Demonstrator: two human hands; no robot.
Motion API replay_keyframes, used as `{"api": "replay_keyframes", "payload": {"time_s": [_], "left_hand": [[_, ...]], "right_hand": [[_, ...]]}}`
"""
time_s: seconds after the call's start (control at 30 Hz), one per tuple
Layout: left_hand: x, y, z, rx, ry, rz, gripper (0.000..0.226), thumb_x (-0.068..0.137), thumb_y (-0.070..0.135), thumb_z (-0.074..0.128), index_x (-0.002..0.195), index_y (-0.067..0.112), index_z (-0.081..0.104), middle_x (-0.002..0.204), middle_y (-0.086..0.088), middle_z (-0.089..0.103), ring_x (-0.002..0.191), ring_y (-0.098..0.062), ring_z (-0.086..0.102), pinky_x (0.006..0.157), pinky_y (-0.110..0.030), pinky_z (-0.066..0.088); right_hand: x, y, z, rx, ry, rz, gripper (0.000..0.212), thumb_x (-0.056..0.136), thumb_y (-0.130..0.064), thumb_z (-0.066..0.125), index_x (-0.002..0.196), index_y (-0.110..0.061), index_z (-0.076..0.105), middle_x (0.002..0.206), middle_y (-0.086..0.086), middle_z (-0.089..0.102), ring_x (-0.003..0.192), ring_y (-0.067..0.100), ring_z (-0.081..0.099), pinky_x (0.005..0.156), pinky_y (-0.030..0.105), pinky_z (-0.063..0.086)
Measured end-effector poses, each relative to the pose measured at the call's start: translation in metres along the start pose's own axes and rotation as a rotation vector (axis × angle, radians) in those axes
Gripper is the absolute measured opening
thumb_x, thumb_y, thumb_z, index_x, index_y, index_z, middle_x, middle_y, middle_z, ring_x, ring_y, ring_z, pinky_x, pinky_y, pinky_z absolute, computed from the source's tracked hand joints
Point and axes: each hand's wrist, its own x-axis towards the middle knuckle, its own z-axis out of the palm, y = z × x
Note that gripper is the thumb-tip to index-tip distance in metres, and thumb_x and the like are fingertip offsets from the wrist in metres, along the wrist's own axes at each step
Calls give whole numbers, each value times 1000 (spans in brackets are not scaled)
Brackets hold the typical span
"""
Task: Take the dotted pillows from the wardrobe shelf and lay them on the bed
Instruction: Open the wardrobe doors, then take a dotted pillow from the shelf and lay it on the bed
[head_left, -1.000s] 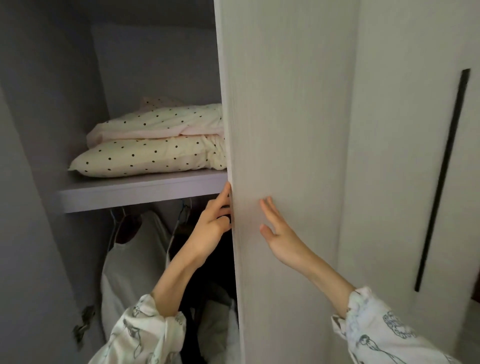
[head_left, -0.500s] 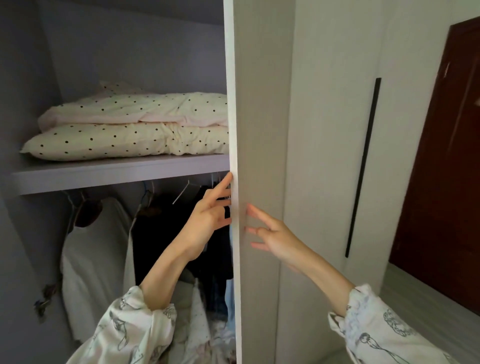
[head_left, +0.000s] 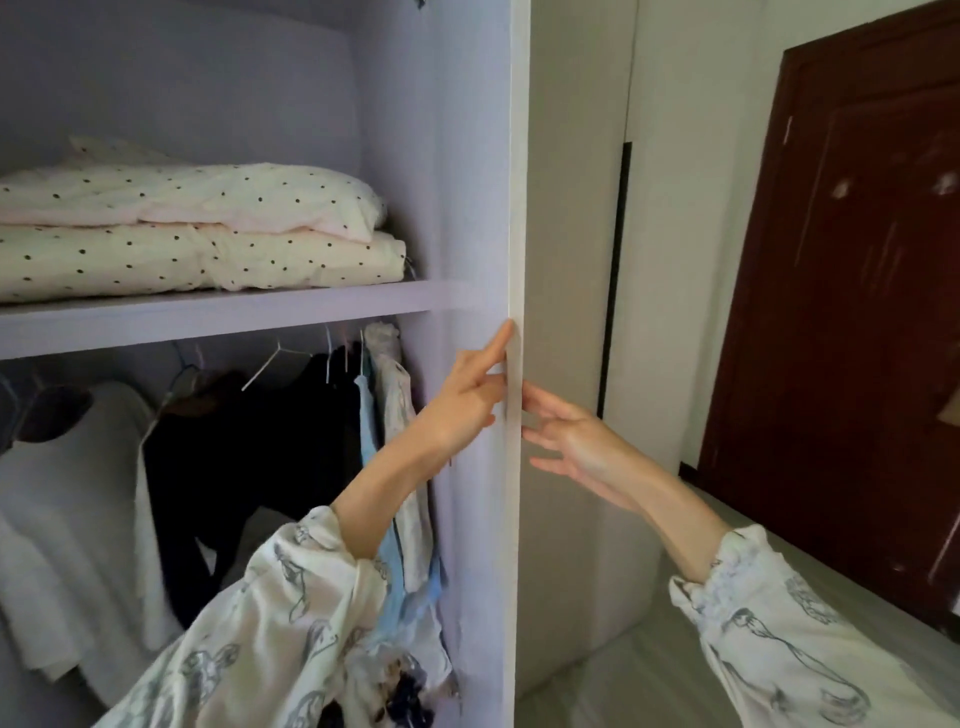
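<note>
Two cream pillows with black dots lie stacked on the wardrobe shelf (head_left: 218, 314) at the upper left: the upper pillow (head_left: 208, 195) rests on the lower pillow (head_left: 197, 260). The wardrobe door (head_left: 511, 208) stands swung wide, seen edge-on in the middle. My left hand (head_left: 467, 400) touches the door's inner face with straight fingers near its edge. My right hand (head_left: 566, 441) is on the door's outer side, fingers spread and straight, fingertips at the edge. Neither hand touches a pillow.
Below the shelf hang clothes on hangers: a white garment (head_left: 67, 509), a dark garment (head_left: 244, 457), a light blue one (head_left: 374, 467). A closed wardrobe door with a black handle strip (head_left: 613, 280) is behind. A dark red door (head_left: 852, 312) stands at right. Grey floor (head_left: 623, 675) lies below.
The wardrobe door has swung further open to the right with both hands following its edge. More of the shelf, the pillows' right ends and the hanging clothes now show.
</note>
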Motion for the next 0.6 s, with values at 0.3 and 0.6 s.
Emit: {"api": "replay_keyframes", "payload": {"time_s": [0.3, 0.6], "left_hand": [[19, 1, 37, 29, -80, -24, 63, 91, -5, 29, 144, 28, 24, 146, 11, 34, 126, -8, 42, 88, -24, 43], [6, -33, 19, 149, 11, -89, 39, 92, 3, 43, 124, 24, 52, 127, -2, 56, 108, -15, 55, 87, -28, 45]], "right_hand": [[-17, 11, -54, 97, 0, -16, 58, 93, 0, 32, 138, -35, 34, 139, -19, 40, 131, 6, 34, 111, 40, 24], [-17, 28, -46, -409, 214, -30, 35, 96, -16, 41, 130, -16, 48, 128, 3, 56, 117, 16, 51, 99, 32, 42]]}}
